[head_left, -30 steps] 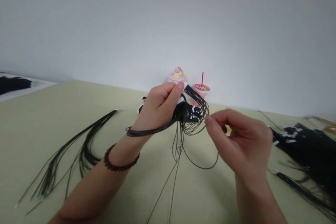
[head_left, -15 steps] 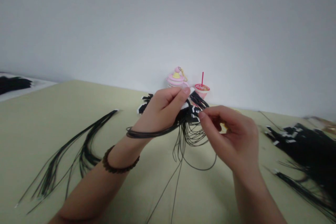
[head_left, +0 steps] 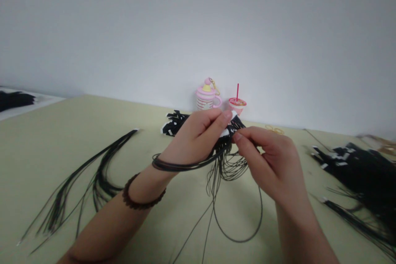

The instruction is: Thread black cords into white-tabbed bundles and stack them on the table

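Observation:
My left hand (head_left: 198, 134) is closed on a bundle of thin black cords (head_left: 220, 152), whose white-tipped ends poke out past the thumb. Some of the cords loop back round the left wrist, above a dark beaded bracelet; others hang in loops below. Against the bundle, my right hand (head_left: 269, 154) has its thumb and forefinger pinched together on a cord. The exact spot of the pinch is small and partly hidden. One long cord curves down in a wide loop beneath the two hands.
Black strips with white ends (head_left: 173, 123) lie behind the left hand. A pink cup (head_left: 205, 100) and a small cup with a red straw (head_left: 237, 104) stand by the wall. Black cords (head_left: 105, 169) lie at left, a dark pile (head_left: 361, 173) at right, yellow rings (head_left: 274, 130) at the back.
Both hands have shifted slightly; the left has moved a little right and down, closer to the right fingertips. The hanging loop of cord has grown longer and lower.

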The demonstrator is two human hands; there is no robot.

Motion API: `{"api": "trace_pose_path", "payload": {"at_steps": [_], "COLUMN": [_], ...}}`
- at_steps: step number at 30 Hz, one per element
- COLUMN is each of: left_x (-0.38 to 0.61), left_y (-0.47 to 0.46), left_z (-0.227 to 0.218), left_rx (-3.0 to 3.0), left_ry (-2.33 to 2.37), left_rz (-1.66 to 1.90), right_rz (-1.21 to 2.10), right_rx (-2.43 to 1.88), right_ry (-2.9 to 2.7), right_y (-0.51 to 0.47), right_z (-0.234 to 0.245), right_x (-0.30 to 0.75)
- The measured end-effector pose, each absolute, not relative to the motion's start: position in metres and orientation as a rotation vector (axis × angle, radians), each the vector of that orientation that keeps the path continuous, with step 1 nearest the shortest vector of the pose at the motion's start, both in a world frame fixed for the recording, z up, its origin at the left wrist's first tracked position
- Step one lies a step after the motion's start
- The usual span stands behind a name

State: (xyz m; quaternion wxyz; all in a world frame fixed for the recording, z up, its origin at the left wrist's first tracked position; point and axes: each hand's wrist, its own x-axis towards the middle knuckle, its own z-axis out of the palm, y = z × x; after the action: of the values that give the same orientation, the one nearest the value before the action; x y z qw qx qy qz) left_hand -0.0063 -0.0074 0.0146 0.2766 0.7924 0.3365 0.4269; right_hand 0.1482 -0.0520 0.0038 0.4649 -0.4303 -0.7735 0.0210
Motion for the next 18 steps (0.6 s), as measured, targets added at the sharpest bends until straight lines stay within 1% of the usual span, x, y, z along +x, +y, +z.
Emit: {"api": "trace_pose_path", "payload": {"at_steps": [18], "left_x": [-0.0062], "left_y": [-0.0045], "left_z": [0.0118], "left_rx": [2.092], "left_ry": [0.84], "left_rz": [1.092], "right_rz": [0.059], "right_rx": [-1.046], "right_ry": [-1.915], "right_y": [-0.0521], "right_z": [0.006], "right_x": [0.1486]}}
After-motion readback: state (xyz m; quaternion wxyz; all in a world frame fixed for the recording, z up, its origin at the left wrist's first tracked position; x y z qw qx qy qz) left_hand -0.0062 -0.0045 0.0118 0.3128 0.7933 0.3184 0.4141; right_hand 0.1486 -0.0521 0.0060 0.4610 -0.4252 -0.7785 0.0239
